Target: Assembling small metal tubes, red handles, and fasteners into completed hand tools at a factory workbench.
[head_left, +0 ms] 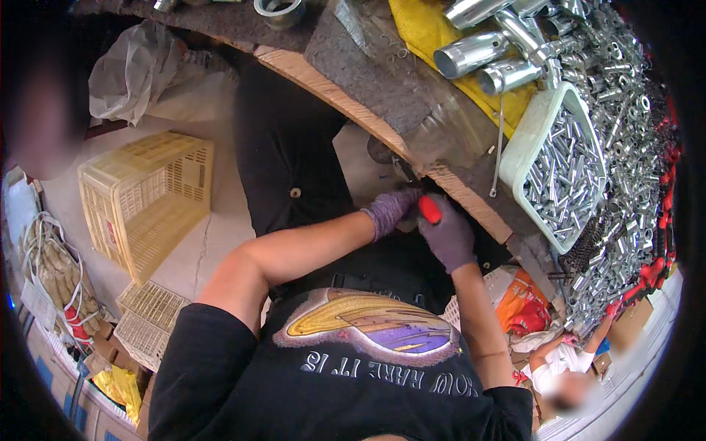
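My hands are close together in front of my waist, just below the bench's wooden edge [412, 151], both in purple-grey knit gloves. My right hand [452, 239] is closed around a tool with a red, rounded handle end [429, 210]; the rest of it is hidden, so its kind does not show. Beside it, my left hand [391, 211] has curled fingers pointing toward the right hand. What those fingers hold is hidden in the dark gap under the bench edge.
On the bench, a pale green tray [523, 147] holds many small metal pins, beside heaped metal fittings [618, 95]. Shiny tubes [471, 55] lie on yellow cloth [419, 29]. A yellow crate [103, 213] lies on the floor at left. Another person [566, 367] is at lower right.
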Action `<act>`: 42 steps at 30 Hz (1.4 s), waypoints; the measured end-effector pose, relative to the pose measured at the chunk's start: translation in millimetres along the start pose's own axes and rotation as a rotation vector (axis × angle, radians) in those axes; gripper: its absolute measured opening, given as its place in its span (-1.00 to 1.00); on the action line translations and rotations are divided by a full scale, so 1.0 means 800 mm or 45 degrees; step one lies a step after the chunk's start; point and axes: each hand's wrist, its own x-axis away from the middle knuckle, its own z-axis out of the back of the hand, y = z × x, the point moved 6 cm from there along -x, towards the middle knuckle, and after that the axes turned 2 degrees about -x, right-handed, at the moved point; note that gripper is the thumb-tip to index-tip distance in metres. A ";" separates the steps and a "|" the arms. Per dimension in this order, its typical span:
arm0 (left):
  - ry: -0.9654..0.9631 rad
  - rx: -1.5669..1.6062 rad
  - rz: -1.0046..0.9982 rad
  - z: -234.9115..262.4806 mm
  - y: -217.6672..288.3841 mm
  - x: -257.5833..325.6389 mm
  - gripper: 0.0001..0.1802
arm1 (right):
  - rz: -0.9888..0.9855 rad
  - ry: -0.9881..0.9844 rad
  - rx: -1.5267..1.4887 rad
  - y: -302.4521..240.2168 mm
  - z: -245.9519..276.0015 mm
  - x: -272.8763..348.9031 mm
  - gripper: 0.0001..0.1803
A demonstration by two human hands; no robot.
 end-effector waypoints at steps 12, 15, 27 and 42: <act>-0.366 -1.392 -1.215 -0.102 0.171 0.081 -0.57 | 0.144 0.017 -0.731 0.002 0.016 -0.038 -0.58; -0.663 -1.557 -0.905 -0.124 0.158 0.091 -0.52 | 0.064 0.008 -0.690 0.033 0.016 -0.040 -0.58; -0.339 -0.812 -1.031 -0.055 0.063 -0.001 -0.46 | -0.065 -0.339 -0.542 0.057 -0.026 -0.091 -0.59; -0.024 0.387 -0.744 0.038 0.083 -0.111 -0.45 | -0.427 -0.740 -0.427 0.070 -0.095 -0.025 -0.60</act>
